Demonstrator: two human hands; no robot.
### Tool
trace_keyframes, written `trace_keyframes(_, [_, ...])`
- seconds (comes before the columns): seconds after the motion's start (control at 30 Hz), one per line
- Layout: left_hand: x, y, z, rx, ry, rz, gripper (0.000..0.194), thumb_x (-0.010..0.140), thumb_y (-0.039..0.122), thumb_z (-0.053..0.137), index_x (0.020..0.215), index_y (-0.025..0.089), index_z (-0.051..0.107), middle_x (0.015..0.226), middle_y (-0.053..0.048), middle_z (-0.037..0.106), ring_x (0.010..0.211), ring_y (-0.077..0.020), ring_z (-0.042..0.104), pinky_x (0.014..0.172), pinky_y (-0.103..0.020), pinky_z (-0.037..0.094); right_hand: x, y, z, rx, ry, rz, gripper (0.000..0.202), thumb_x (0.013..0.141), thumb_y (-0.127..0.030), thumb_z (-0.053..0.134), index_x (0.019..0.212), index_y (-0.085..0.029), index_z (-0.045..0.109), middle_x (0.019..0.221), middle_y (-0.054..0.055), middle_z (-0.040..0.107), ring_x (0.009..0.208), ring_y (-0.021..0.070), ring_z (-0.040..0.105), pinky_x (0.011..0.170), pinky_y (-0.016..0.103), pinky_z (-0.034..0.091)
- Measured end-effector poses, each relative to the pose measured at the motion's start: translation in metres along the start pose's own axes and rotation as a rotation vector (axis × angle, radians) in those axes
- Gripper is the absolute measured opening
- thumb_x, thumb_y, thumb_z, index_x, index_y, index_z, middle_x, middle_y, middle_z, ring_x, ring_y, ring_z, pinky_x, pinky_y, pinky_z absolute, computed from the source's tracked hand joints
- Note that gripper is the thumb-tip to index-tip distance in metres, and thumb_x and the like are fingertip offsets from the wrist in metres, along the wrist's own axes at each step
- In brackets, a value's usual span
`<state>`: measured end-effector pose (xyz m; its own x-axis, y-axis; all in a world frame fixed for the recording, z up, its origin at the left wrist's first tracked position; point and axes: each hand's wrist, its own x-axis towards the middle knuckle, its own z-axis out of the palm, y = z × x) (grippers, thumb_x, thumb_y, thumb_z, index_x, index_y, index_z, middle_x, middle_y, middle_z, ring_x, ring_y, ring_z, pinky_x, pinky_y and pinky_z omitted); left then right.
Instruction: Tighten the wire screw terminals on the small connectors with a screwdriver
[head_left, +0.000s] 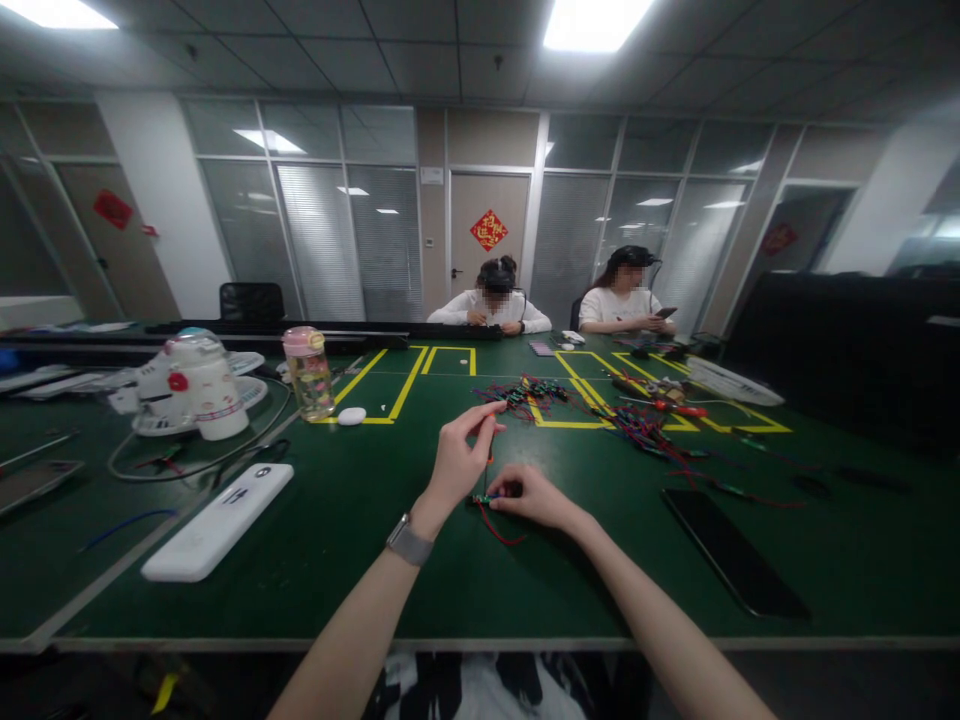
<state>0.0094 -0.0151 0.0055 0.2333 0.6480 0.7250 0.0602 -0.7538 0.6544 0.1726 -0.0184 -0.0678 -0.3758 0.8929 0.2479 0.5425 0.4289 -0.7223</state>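
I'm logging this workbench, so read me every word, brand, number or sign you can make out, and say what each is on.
"招", probably: top gold character on the red diamond sign on the middle door; its others are too blurred to quote.
Red sign at far left: unreadable.
Red sign at far right: unreadable.
White plate beside that door: too small.
White device: dark marks, too blurred.
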Motion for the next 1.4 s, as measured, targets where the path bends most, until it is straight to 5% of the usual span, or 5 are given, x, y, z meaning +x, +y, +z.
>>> trace_keyframes(0.53, [0.0002, 0.0001, -0.0025, 0.269, 0.092, 0.095, 0.021, 0.086, 0.033, 0.058, 0.099, 0.02, 0.069, 0.085, -0.003, 0.067, 0.073, -0.0134, 0.063, 0.061, -0.021, 0.05, 0.0, -0.001, -0.0001, -0.007, -0.007, 0.013, 0.014, 0.071, -0.02, 0.072, 0.084, -0.016, 0.074, 0.072, 0.001, 0.059, 0.065, 0.0129, 0.051, 0.06, 0.023, 0.04])
trace_keyframes(0.73, [0.0003, 0.0025, 0.0019, -0.015, 0.036, 0.041, 0.03, 0.095, 0.027, 0.04, 0.104, 0.019, 0.067, 0.115, -0.008, 0.065, 0.107, -0.0193, 0.061, 0.087, -0.03, 0.052, 0.0001, -0.0012, 0.0005, 0.006, -0.001, 0.017, 0.014, 0.071, -0.02, 0.072, 0.084, -0.014, 0.074, 0.07, 0.001, 0.06, 0.063, 0.0126, 0.051, 0.059, 0.023, 0.039])
trace_keyframes(0.9, [0.0014, -0.0002, 0.0041, -0.082, 0.021, -0.018, 0.022, 0.09, 0.028, 0.052, 0.102, 0.019, 0.068, 0.103, -0.007, 0.067, 0.085, -0.0169, 0.067, 0.074, -0.027, 0.054, 0.0, -0.0014, 0.0006, -0.004, 0.004, 0.019, 0.014, 0.071, -0.02, 0.072, 0.084, -0.016, 0.074, 0.071, 0.001, 0.06, 0.063, 0.0124, 0.051, 0.059, 0.023, 0.04])
trace_keyframes(1.13, [0.0004, -0.0046, 0.0018, 0.131, 0.163, 0.036, 0.014, 0.081, 0.031, 0.065, 0.091, 0.022, 0.071, 0.081, -0.001, 0.057, 0.073, -0.0131, 0.057, 0.065, -0.023, 0.047, 0.0003, -0.001, 0.0003, -0.006, 0.0, 0.019, 0.013, 0.071, -0.02, 0.073, 0.083, -0.016, 0.073, 0.07, 0.0, 0.059, 0.064, 0.0129, 0.052, 0.059, 0.023, 0.04])
trace_keyframes(1.4, [-0.0001, -0.001, 0.0049, 0.03, 0.041, 0.065, 0.03, 0.095, 0.025, 0.04, 0.114, 0.023, 0.063, 0.116, -0.007, 0.061, 0.107, -0.0187, 0.058, 0.094, -0.034, 0.046, 0.0007, -0.0008, 0.0006, -0.003, -0.001, 0.009, 0.014, 0.071, -0.02, 0.072, 0.084, -0.015, 0.073, 0.071, 0.001, 0.06, 0.064, 0.0129, 0.052, 0.06, 0.023, 0.041])
